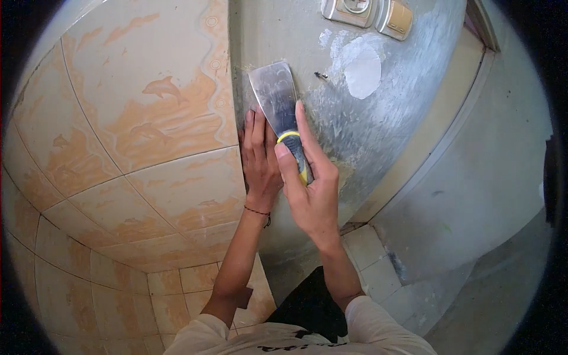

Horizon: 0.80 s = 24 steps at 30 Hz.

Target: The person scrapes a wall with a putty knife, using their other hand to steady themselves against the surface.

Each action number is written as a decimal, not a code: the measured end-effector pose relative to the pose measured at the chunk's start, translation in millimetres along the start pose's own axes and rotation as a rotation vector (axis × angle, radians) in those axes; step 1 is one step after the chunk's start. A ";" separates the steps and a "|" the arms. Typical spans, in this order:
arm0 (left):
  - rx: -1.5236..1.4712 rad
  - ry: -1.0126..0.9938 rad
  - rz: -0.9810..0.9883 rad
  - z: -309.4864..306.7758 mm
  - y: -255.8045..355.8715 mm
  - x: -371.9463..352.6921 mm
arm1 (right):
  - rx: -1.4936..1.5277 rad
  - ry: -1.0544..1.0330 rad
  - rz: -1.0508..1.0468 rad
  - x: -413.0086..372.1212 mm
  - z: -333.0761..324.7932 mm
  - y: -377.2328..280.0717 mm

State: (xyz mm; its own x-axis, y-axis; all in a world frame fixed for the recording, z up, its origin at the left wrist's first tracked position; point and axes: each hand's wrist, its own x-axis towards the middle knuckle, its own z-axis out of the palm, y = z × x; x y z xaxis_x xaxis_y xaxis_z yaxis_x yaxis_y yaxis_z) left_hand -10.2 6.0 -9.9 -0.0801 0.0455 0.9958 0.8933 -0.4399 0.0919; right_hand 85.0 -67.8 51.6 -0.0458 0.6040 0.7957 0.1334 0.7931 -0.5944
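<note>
putty knife point(277, 97) blade flat on grey wall point(355, 142) beside tile edge point(232, 118). right hand point(310, 192) fingers closed round its handle, index laid up the blade, probably for pressure. left hand point(260, 163) fingers flat on wall, holding nothing, likely bracing. white patch point(362, 70), small nail point(320, 75), switch plate point(367, 12) up right.

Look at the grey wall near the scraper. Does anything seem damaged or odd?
Yes. A white patch breaks the grey wall under the switches, and a small dark nail-like bit sticks out beside it.
</note>
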 end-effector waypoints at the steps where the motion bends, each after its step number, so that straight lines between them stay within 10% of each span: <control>1: 0.001 0.001 -0.002 0.2 0.0 -0.2 | -0.044 0.009 -0.049 0.5 0.0 2.6; 24: 0.008 -0.006 0.001 5.6 -2.8 -4.5 | -0.001 0.016 0.084 -3.3 1.4 -15.2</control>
State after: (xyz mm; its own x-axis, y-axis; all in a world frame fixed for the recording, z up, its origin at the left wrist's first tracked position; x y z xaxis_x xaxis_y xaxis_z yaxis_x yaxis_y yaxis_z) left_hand -9.9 12.0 -14.7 -0.0767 0.0501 0.9958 0.8970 -0.4325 0.0908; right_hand 81.7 -81.7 57.8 -0.0187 0.6669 0.7449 0.1372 0.7397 -0.6588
